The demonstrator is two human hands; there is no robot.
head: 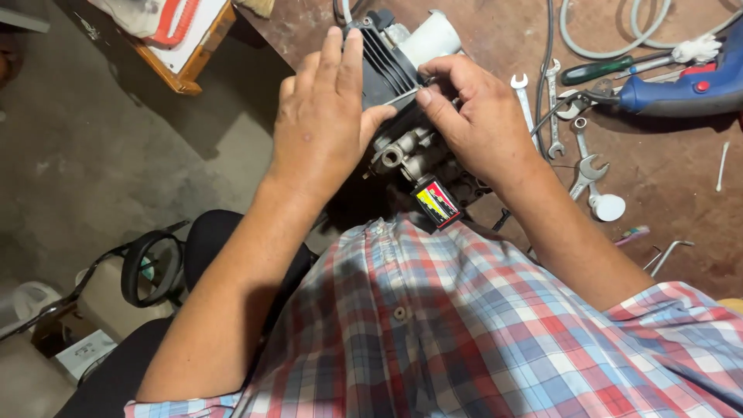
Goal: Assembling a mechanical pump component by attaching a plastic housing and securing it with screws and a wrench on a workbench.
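1. A person's left hand (321, 116) lies flat, fingers extended, against the black ribbed housing of a small pump unit (402, 101) at the workbench (673, 162) edge.
2. The right hand (480, 116) pinches a thin metal rod (402, 97) across the housing.
3. The unit's long axis runs away from the body; both hands flank it equally.
4. Wrenches (553, 108) and a blue drill (689, 89) lie to the right.

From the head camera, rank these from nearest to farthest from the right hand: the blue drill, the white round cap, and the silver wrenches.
Measured from the right hand:
1. Silver wrenches, lying on the bench just beside the hand, toward the drill.
2. White round cap, on the bench past the wrenches, nearer the person's body.
3. Blue drill, farthest, at the bench's right edge of view.
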